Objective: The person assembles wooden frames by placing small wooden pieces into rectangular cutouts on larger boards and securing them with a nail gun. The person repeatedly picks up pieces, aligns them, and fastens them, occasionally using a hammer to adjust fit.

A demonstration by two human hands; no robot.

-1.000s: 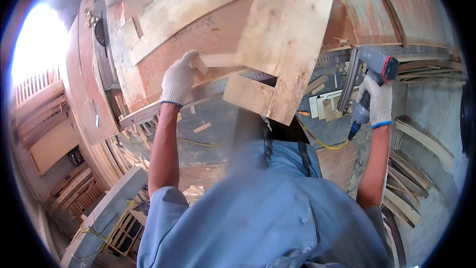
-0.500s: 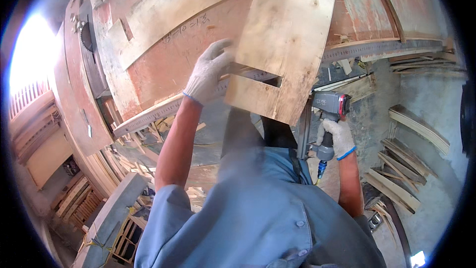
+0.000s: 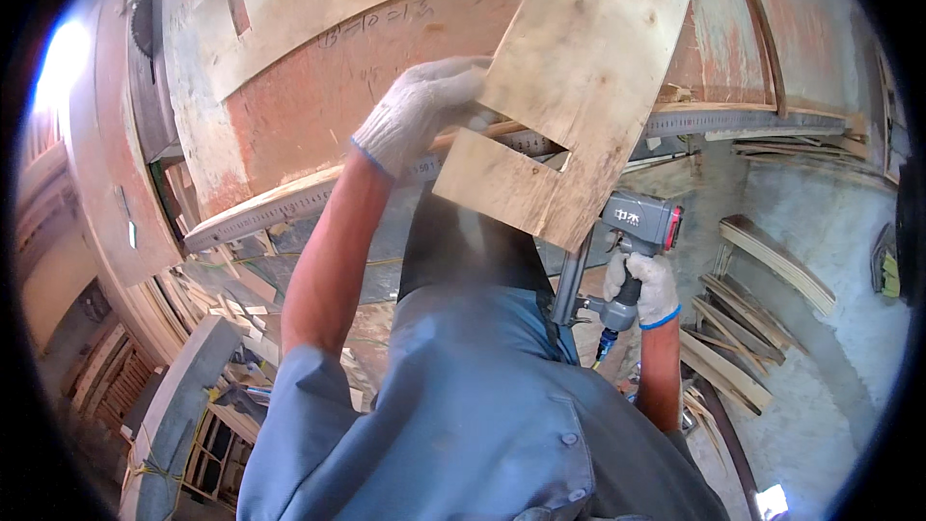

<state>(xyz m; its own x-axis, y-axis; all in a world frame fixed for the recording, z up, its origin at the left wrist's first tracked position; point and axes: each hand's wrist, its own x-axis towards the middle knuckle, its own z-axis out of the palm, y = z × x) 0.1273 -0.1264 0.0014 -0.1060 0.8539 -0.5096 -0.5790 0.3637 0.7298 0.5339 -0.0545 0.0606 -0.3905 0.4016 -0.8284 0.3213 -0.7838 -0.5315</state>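
A long plywood board [image 3: 596, 58] with a rectangular notch cut in from its left side stands out over the bench edge, its near end close to my body. My left hand [image 3: 417, 111], in a white knitted glove, grips the board's left edge just above the notch; the fingertips are partly hidden there. In my gloved right hand [image 3: 648, 287] is a grey air nail gun [image 3: 639, 220], held by its handle with the hose fitting below. The gun's head sits beside the board's near right corner.
A steel rule [image 3: 256, 220] runs along the front edge of the reddish workbench [image 3: 318, 106]. A hammer [image 3: 757, 24] lies at the far right. A curved plywood sheet [image 3: 289, 5] covers the bench's far side. Wood strips [image 3: 738, 314] lie on the floor at right; a saw blade [image 3: 143, 24] stands at left.
My left hand has closed in on the board's edge beside the notch. The board has tilted slightly. The view has shifted, bringing the hammer's head into sight; the nail gun stays in my right hand.
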